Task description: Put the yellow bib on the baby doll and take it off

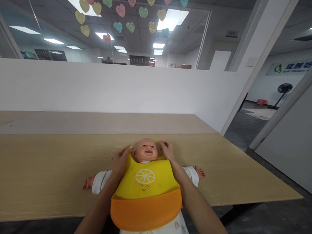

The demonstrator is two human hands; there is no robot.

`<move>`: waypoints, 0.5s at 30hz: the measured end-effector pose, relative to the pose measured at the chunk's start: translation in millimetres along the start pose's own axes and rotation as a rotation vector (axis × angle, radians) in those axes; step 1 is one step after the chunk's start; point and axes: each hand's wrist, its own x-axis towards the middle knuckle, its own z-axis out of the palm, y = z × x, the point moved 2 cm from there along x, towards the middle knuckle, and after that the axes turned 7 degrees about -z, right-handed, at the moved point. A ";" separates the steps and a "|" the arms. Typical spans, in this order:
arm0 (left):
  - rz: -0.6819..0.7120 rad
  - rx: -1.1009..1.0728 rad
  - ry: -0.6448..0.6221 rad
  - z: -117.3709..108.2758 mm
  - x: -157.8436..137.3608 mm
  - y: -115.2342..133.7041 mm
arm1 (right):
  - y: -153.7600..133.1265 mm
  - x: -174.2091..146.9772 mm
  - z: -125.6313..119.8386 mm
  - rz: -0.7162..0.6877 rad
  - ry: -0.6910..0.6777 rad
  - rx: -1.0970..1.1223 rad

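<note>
A baby doll (147,150) in white clothes lies on its back on the wooden table, arms spread to both sides. Over its chest lies a yellow bib (158,175) with a white citrus slice and a smiling face printed on it, and an orange catch pocket (146,211) at the bottom. My left hand (120,160) pinches one neck strap of the bib beside the doll's head. On the other side of the head, my right hand (167,149) has its fingers closed on the other strap, whose yellow tip shows above them. The strap ends behind the neck are hidden.
The wooden table (60,162) runs up to a white partition wall (109,87) with glass above it, dotted with heart-shaped notes (143,12). At the right, a doorway and a white door (287,149) stand beyond the table's edge. A black fan (284,88) is farther back.
</note>
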 end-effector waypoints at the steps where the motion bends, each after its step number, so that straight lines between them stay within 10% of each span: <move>1: -0.009 -0.031 -0.015 -0.5 -3.7 5.4 | 5.1 7.4 1.2 0.026 0.034 0.025; 6: 0.062 -0.046 -0.114 -3.4 -25.4 40.1 | -15.9 3.0 -11.7 0.083 -0.012 0.247; 15: 0.416 0.352 -0.369 -3.4 -94.0 87.5 | -126.0 -57.1 0.1 -0.313 -0.658 0.235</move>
